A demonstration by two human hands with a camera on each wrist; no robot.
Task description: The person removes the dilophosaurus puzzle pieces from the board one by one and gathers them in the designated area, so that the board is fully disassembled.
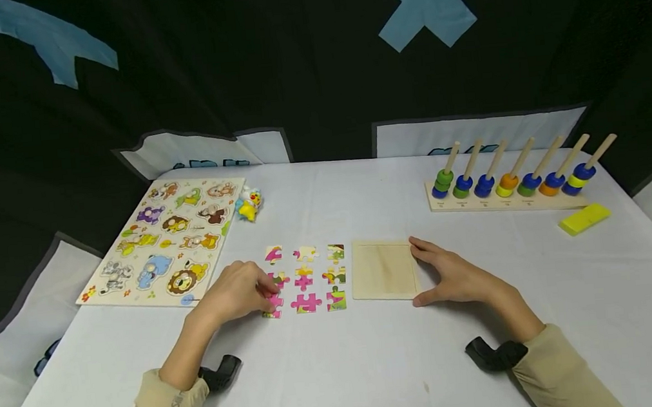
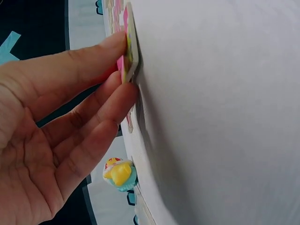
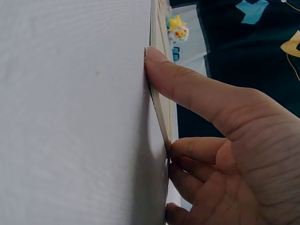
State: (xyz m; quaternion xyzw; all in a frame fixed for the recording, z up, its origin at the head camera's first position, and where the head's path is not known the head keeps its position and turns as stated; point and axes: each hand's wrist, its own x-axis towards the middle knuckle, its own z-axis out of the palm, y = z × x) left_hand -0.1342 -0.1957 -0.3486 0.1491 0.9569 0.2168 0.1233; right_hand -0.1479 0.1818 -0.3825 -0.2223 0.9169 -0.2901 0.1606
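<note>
My left hand (image 1: 236, 293) pinches a pink jigsaw piece (image 1: 275, 307) at the near left of the laid-out pieces. In the left wrist view, thumb and fingertips hold this piece (image 2: 133, 47) by its edges, tilted up from the cloth. Several other jigsaw pieces (image 1: 306, 303), pink, yellow and green, lie apart in rows. To their right lies a square wooden puzzle tray (image 1: 383, 269), with bare wood inside its rim. My right hand (image 1: 457, 275) grips the tray's right side, thumb at the near corner and fingers at the far one.
An animal peg puzzle board (image 1: 155, 244) lies at the left, with a small chick toy (image 1: 249, 204) beside it. At the back right stands a bead-counting rack (image 1: 515, 203) with rings on pegs. A yellow block (image 1: 585, 219) lies before it. White cloth (image 1: 352, 369) covers the table.
</note>
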